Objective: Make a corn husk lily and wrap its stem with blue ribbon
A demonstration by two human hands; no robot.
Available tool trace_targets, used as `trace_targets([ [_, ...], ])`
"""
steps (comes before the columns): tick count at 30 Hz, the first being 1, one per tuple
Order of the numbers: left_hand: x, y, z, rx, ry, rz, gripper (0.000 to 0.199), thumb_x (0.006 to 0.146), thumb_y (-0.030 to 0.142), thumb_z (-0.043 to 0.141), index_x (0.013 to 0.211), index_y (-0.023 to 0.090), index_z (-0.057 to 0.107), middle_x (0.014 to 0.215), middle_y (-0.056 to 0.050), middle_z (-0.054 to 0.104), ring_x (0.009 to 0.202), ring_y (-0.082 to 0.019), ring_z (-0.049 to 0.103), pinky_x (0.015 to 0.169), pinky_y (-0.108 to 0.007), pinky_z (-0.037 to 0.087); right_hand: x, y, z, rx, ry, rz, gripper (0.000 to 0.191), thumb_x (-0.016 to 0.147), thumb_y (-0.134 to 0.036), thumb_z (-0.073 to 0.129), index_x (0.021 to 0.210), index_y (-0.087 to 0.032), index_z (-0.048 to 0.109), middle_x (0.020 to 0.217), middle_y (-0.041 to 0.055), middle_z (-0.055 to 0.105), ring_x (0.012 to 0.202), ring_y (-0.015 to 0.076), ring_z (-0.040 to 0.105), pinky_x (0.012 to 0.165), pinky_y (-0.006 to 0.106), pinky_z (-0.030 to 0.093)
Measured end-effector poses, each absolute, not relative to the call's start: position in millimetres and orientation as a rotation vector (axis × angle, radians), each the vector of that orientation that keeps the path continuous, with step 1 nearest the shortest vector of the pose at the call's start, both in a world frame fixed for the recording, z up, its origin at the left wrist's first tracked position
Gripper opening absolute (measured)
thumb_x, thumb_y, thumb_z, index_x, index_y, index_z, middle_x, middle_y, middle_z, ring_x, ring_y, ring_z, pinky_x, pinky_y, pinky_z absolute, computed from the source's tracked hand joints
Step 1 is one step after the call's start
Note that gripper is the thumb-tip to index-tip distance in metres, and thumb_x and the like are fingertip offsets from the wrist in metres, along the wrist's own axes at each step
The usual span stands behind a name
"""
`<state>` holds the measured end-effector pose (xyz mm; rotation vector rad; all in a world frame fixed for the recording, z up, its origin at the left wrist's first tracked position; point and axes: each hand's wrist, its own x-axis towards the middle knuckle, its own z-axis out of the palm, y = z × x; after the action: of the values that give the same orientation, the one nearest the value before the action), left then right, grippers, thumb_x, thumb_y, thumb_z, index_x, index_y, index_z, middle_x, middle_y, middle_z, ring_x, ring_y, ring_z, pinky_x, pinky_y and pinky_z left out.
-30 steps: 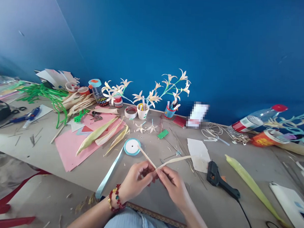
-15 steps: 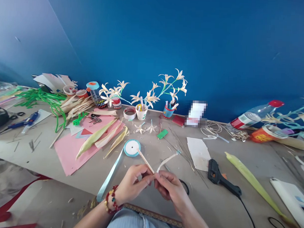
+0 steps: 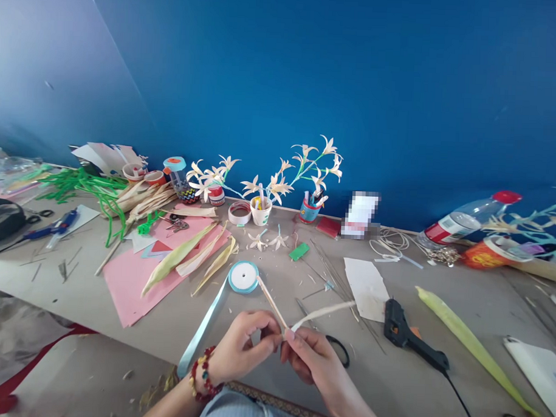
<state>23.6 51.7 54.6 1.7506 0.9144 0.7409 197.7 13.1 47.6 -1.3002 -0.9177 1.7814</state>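
Note:
Close to the table's front edge, my left hand (image 3: 250, 347) is closed, thumb and forefinger pinched at the lower end of a thin pale stick (image 3: 272, 302). The stick tilts up and left, its tip by the rim of a light-blue ribbon spool (image 3: 243, 276). Right beside it, my right hand (image 3: 313, 352) is closed too, pinching a narrow pale strip (image 3: 325, 310) that trails off to the right. The fingertips of both hands nearly meet at the stick's base; whether the strip wraps around it is hidden. Black-handled scissors (image 3: 341, 349) lie partly behind my right hand.
A black glue gun (image 3: 412, 341) with a cord and a green husk (image 3: 465, 343) lie to the right. Pink paper (image 3: 124, 288) with husks lies left. Pale flowers stand in a white cup (image 3: 261, 213) along the blue wall. Thin wires (image 3: 335, 271) lie ahead.
The strip's free end has swung down and to the right, away from the stick. Both hands stay together at the stick's base. The whole view has shifted slightly.

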Motion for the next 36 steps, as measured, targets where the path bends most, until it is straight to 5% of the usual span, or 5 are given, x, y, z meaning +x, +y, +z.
trace_targets([
  [15, 25.9, 50.6, 53.9, 1.722, 0.855, 0.836, 0.023, 0.091, 0.025, 0.057, 0.070, 0.018, 0.062, 0.061, -0.001, 0.062, 0.059, -0.013, 0.053, 0.060, -0.023, 0.040, 195.3, 5.4, 45.6, -1.240, -1.012, 1.748, 0.059, 0.084, -0.071, 0.054, 0.057, -0.019, 0.049, 0.049, -0.0074, 0.029, 0.045, 0.0075, 0.022, 0.043, 0.026, 0.011],
  [36, 4.7, 55.8, 40.3, 1.808, 0.766, 0.911, 0.027, 0.095, 0.028, 0.052, 0.070, 0.017, 0.053, 0.063, 0.000, 0.054, 0.060, -0.012, 0.050, 0.062, -0.023, 0.039, 214.3, 3.2, 63.5, -1.016, -0.548, 2.110, 0.056, 0.075, -0.065, 0.069, 0.054, -0.017, 0.048, 0.039, -0.0133, 0.023, 0.035, 0.0013, 0.009, 0.035, 0.016, 0.006],
])
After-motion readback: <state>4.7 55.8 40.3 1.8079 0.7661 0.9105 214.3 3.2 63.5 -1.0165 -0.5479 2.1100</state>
